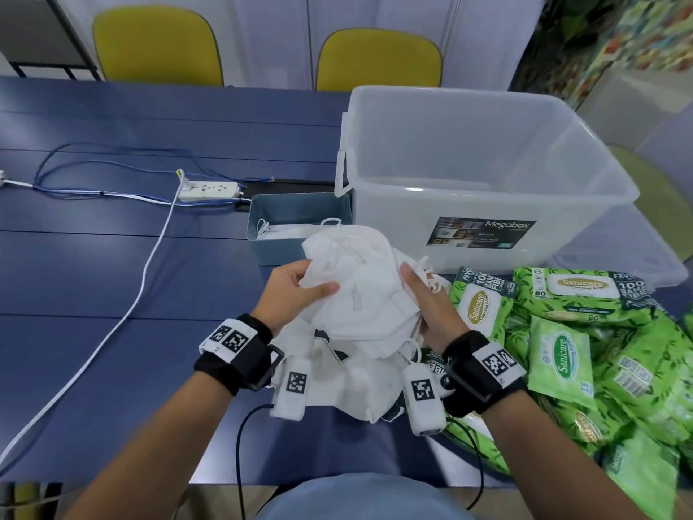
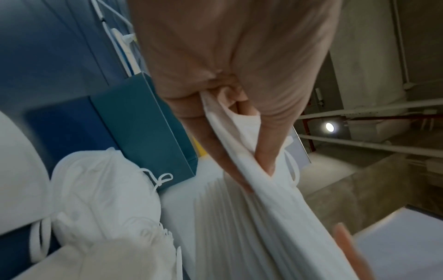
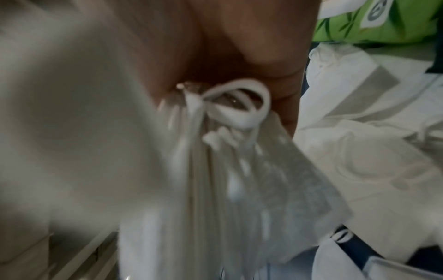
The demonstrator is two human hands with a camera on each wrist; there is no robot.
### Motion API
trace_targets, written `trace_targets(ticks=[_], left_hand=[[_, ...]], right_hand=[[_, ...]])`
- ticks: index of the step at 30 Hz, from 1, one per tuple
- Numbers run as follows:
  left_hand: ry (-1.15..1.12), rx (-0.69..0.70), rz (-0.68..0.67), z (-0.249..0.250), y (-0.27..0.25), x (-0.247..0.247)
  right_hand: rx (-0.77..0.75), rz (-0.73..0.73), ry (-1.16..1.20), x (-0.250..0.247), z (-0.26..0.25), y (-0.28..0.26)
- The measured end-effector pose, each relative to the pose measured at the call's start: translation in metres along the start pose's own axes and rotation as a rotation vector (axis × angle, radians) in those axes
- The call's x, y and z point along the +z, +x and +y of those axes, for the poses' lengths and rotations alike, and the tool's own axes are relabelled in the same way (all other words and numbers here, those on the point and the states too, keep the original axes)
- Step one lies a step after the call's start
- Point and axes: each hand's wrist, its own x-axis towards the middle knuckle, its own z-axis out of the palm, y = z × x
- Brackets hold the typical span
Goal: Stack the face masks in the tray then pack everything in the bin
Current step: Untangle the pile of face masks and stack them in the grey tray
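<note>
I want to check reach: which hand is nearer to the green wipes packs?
Right. The right hand grips the mask stack just beside the green wipes packs; the left hand is across the stack.

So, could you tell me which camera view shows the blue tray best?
The head view: the blue tray sits left of the clear bin, open top visible with masks inside. The left wrist view shows only its outer wall. The right wrist view shows none of it.

"Megabox" bin [image 1: 480, 234]; "Sanicare" wipes [image 1: 579, 285]
</note>
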Motion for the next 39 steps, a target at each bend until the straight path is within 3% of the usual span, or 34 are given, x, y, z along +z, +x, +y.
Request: trace_targets(ticks=[7, 15, 20, 29, 34, 39], left_hand=[[0.011, 0.024, -0.013, 0.005, 0.004, -0.008], [-0.342, 0.034, 0.219, 0.008, 0.010, -0.041], [-0.278, 0.045, 0.128, 0.008, 0.006, -0.058], [0.015, -0.009, -0.043, 0.009, -0.003, -0.026], [0.217, 0.061, -0.157, 0.012, 0.000, -0.016], [0.320, 0.117, -0.253, 0.013, 0.002, -0.022]], right_hand=[[-0.011, -0.137, 0.034, -0.003, 0.004, -0.005], [-0.055, -0.003, 0.009, -0.015, 0.002, -0.007], [-0.085, 0.089, 0.047, -0.020, 0.002, 0.001], [-0.137, 0.108, 0.040, -0.008, 0.003, 0.009], [-0.118, 0.026, 0.040, 0.003, 0.000, 0.005], [-0.127, 0.149, -0.077, 0.000, 0.002, 0.007]])
